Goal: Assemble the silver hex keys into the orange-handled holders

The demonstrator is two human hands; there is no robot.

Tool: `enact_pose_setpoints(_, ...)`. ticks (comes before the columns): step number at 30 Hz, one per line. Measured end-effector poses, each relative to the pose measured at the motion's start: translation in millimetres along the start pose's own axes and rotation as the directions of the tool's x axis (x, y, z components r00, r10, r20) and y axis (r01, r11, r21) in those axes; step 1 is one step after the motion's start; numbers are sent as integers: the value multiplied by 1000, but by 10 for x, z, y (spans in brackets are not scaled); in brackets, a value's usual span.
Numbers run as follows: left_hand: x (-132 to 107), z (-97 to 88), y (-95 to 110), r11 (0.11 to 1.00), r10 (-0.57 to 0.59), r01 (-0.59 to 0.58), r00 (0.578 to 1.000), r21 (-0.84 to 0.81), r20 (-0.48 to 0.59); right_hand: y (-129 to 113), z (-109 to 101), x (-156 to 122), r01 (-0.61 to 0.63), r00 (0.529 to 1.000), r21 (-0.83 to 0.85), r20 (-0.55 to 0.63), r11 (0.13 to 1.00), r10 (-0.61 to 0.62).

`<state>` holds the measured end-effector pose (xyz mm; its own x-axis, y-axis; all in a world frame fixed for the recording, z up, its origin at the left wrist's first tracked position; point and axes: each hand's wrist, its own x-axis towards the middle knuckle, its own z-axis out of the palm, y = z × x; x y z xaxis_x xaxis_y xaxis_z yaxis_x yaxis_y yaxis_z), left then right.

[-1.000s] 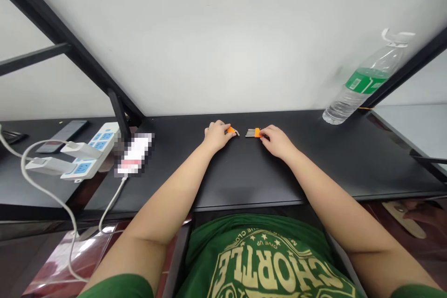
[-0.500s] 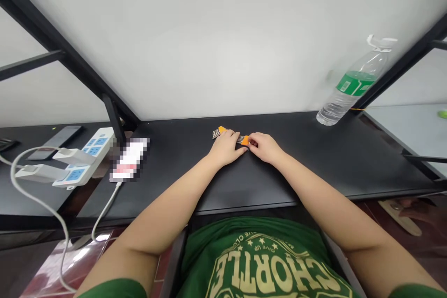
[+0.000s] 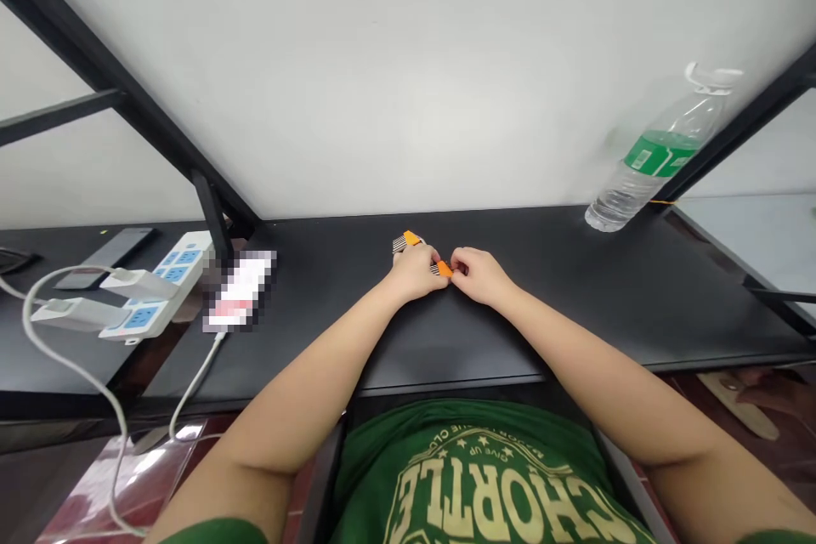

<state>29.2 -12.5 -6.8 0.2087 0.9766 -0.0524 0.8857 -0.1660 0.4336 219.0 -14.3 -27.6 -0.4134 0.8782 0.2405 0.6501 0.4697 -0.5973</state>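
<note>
Two small orange holders with rows of metal pins lie at the middle of the black desk point(image 3: 574, 306). My left hand point(image 3: 416, 274) is closed, its fingers over the far orange pin holder point(image 3: 409, 240), which pokes out past the knuckles. My right hand point(image 3: 479, 272) is closed in a pinch on the near orange pin holder point(image 3: 442, 269), held between the two hands. Both hands rest on the desk and touch each other.
A clear water bottle point(image 3: 656, 158) with a green label stands at the back right. At the left lie a white power strip point(image 3: 150, 299) with plugs and cables, a blurred phone point(image 3: 240, 292) on a cable, and a dark remote point(image 3: 105, 255). Black frame posts rise on both sides.
My hands have come together from apart, bringing the two orange pin holders close. The right hand moved left with its holder; the left hand's holder now sticks out behind its fingers.
</note>
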Motion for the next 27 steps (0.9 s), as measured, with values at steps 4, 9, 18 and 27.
enact_pose_setpoints(4, -13, -14, -24, 1000, -23, 23, 1000, -5, 4, 8, -38, -42, -86, 996, -81, -13, 993, 85)
enact_pose_setpoints(9, -73, -36, -30, 1000, -3, 3, 1000, -31, 2, 5, -67, -102, -32, 999, -201, 32, 979, 39)
enact_pose_setpoints(18, -122, -46, -33, 994, 105, -106, 994, -26, -28, -107, -87, -170, 168, 981, -461, 166, 871, -102)
enact_pose_setpoints(27, -67, -24, -143, 987, 161, -161, 987, 18, -11, -173, -72, -222, 166, 977, -379, 191, 911, -98)
